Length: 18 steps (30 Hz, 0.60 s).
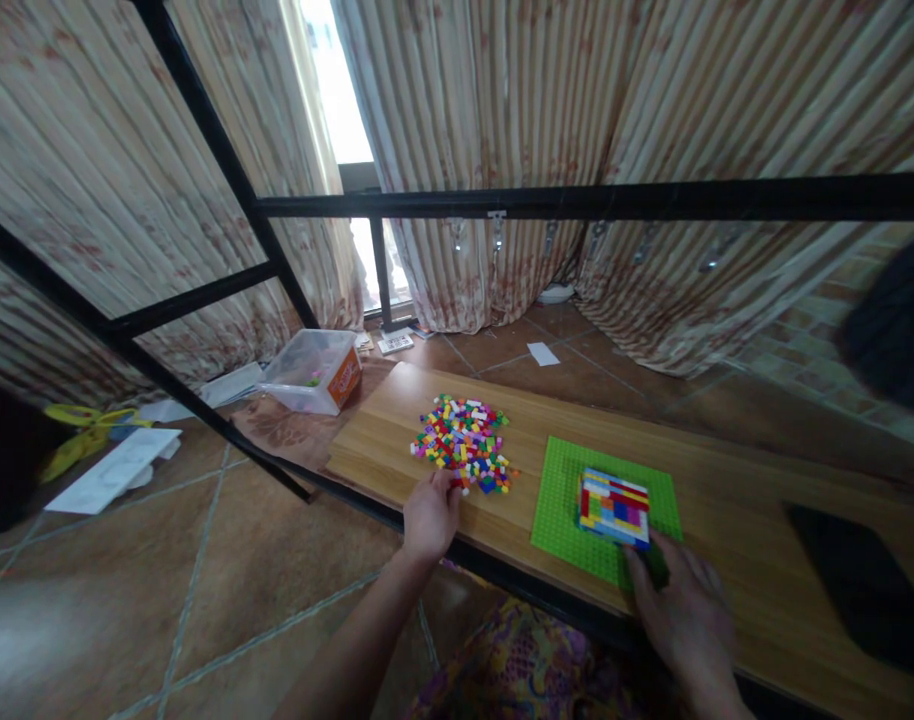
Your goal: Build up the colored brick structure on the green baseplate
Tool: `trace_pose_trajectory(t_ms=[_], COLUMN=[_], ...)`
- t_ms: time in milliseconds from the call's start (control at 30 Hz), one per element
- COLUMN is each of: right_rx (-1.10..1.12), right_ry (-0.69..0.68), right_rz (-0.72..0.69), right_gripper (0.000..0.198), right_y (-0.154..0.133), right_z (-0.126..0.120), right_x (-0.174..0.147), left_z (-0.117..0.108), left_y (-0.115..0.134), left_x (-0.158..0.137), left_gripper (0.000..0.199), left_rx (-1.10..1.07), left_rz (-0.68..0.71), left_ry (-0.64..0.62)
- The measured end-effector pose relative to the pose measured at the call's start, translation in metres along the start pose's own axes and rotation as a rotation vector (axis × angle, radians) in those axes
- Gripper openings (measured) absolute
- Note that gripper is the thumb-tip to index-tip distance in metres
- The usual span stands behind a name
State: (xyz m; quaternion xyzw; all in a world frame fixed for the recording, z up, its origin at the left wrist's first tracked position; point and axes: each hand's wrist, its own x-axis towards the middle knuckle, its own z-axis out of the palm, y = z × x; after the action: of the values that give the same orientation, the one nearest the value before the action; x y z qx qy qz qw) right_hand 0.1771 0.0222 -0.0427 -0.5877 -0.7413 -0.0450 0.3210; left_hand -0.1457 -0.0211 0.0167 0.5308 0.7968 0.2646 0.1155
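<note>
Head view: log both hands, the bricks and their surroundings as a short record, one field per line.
left hand: fingertips at the near edge of the loose brick pile; grip unclear
right hand: at the build's near right corner; grip unclear
build: multicoloured bricks, on the green baseplate
surface: wooden tabletop, under pile and baseplate
right side: dark flat object
off the table, left: clear bin, orange label

Loose bricks (457,432): a bright jumble of small pieces, every colour going, heaped on the bench (378,425).
Baseplate (556,500): green, studded, lying flat beside the heap.
Brick build (614,508): blocky, patched red, white, yellow, blue and purple, sitting on the baseplate.
</note>
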Motion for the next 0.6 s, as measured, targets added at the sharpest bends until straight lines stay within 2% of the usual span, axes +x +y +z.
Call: trace_pose_trajectory(t_ms=[167,400,500,600], right_rx=[-0.012,-0.010,-0.018,-0.030], right_ry=[-0.005,-0.011,-0.016,-0.019], right_rz=[0.004,0.011,0.016,0.023], right_gripper=[0.067,0.066,0.066,0.066], right_y=[0.000,0.001,0.001,0.000], right_z=[0.000,0.001,0.001,0.000], right_x=[-0.001,-0.001,-0.001,-0.001], left_z=[0.007,0.010,0.008,0.000], left_y=[0.009,-0.001,-0.008,-0.009], left_x=[0.009,0.015,0.025,0.050], left_gripper=[0.015,0.018,0.019,0.020], left_rx=[-0.031,-0.299,-0.331,-0.256], left_rz=[-0.005,0.082,0.091,0.121], left_ry=[0.019,0.058,0.122,0.213])
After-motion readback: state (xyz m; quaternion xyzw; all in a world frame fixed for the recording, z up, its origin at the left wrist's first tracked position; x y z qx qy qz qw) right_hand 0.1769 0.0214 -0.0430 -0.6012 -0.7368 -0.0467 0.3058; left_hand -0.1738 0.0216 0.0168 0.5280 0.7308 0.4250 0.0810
